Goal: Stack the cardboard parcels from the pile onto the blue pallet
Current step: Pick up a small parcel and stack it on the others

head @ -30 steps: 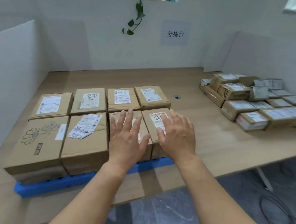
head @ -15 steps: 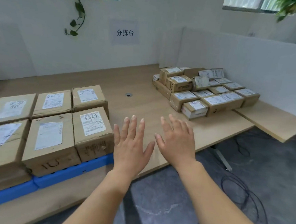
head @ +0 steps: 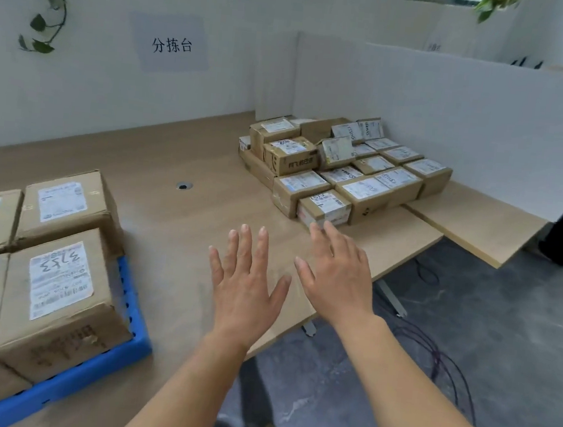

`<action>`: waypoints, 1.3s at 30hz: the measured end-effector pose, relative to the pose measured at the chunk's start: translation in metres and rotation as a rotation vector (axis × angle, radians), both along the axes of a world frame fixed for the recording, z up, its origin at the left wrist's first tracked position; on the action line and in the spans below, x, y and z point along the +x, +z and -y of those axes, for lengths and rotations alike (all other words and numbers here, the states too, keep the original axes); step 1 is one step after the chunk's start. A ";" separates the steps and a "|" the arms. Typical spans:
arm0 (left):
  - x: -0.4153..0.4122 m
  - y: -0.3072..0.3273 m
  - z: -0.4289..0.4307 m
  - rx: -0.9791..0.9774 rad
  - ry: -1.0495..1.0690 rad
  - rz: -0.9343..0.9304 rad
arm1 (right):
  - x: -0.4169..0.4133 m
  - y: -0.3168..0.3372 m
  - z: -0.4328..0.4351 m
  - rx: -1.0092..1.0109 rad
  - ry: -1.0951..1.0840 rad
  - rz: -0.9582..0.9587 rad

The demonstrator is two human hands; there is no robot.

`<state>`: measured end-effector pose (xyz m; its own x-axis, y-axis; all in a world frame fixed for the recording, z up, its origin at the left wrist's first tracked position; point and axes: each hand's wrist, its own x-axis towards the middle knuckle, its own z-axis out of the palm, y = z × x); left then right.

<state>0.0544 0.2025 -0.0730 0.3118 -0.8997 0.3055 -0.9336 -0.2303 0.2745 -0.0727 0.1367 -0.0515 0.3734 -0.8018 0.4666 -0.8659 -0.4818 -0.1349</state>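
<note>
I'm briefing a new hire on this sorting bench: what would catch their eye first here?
The left hand and right hand, open with fingers spread, hover over the table at centre. Behind them to the right sits the pile of small labelled parcels; at the left, larger boxes stand on the blue pallet.

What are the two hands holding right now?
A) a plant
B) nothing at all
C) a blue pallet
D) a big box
B: the left hand and the right hand both hang over the table with fingers spread, touching no parcel.
</note>
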 end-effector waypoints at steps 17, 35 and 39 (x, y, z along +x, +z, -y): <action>0.007 -0.041 0.241 0.224 0.027 -0.098 | -0.009 -0.048 0.247 0.268 -0.008 -0.034; -0.040 -0.069 0.321 0.300 0.312 -0.853 | -0.036 -0.090 0.352 0.592 0.166 -0.079; -0.049 -0.062 0.312 0.155 0.493 -0.925 | -0.031 -0.084 0.350 0.645 0.246 -0.065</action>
